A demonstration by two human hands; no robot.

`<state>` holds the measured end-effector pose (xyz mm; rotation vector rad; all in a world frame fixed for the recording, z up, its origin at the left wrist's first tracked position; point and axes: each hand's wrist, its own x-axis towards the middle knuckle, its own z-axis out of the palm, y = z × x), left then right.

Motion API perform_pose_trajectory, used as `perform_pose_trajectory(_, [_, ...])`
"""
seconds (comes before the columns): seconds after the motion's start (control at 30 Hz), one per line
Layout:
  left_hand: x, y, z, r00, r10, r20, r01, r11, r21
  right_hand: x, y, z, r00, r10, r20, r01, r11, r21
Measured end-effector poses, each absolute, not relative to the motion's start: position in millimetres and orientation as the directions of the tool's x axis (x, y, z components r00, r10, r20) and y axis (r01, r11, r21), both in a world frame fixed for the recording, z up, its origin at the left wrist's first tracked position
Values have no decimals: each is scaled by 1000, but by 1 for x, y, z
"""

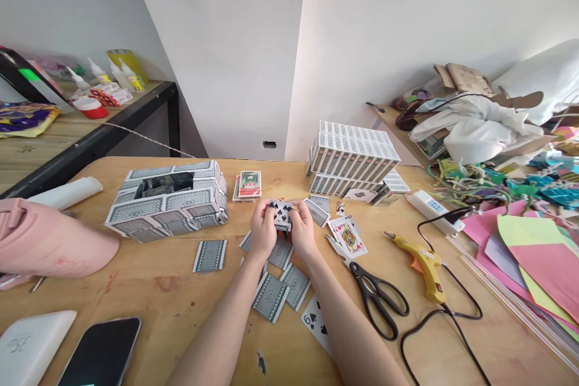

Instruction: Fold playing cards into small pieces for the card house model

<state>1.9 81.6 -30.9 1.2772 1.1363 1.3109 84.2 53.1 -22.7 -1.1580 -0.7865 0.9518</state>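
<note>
Bare forearms (217, 325) reach forward, left hand (263, 228) and right hand (303, 229) pinching a spade card (282, 213).

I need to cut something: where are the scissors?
In the head view, the black-handled scissors lie on the right, between the right forearm and the yellow glue gun.

Pale walls (380, 30) rise behind a wooden table (181, 307); a black-framed bench (99, 134) stands at left
</note>
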Motion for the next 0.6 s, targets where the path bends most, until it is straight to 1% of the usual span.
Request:
perform_pose_trajectory(0.23, [0, 81, -29, 18, 988, 154, -26, -153, 988, 85, 54, -25, 395, 919, -15, -234, 85, -968])
perform_pose_trajectory(0.33, [1, 82, -29, 14, 984, 178, -13, -178, 984, 85, 53, -24, 397, 917, -36, -246, 68, -967])
perform_pose_trajectory(0.47, [0, 83, -30, -5, 982, 190, -39, -190, 981, 85, 51, -23, 374, 926, -62, -264, 42, -964])
perform_pose_trajectory(0.53, [-1, 84, -30, -25, 981, 193, -37, -193, 980, 85, 50, -23, 334, 938, -96, -309, 12, -951])
perform_pose_trajectory(0.6, [-2, 83, -28, -45, 981, 188, -27, -189, 982, 85, 50, -24, 241, 961, -132, -402, -25, -915])
